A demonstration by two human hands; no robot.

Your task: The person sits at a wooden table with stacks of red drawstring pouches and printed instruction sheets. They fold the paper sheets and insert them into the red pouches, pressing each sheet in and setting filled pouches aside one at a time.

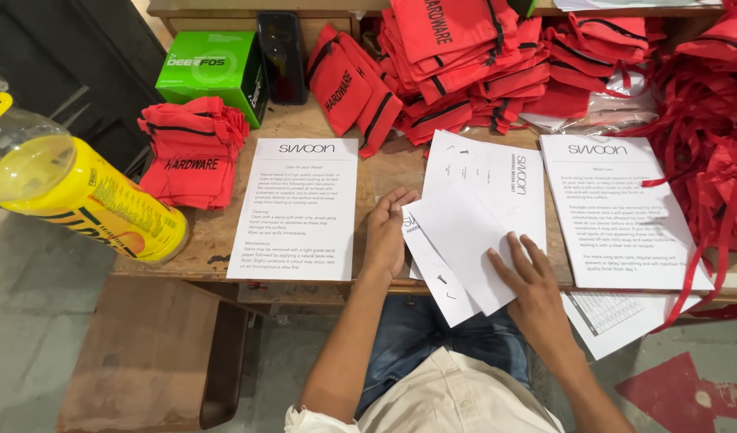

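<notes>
Here, left hand (387,234) and right hand (529,277) open, flat on white sheets (465,232); red pouches (194,152), yellow bottle (88,200) nearby

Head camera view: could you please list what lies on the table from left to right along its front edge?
Yellow bottle → small stack of red bags → printed sheet → left hand → loose white papers → right hand → second printed sheet → red ribbons.
</notes>
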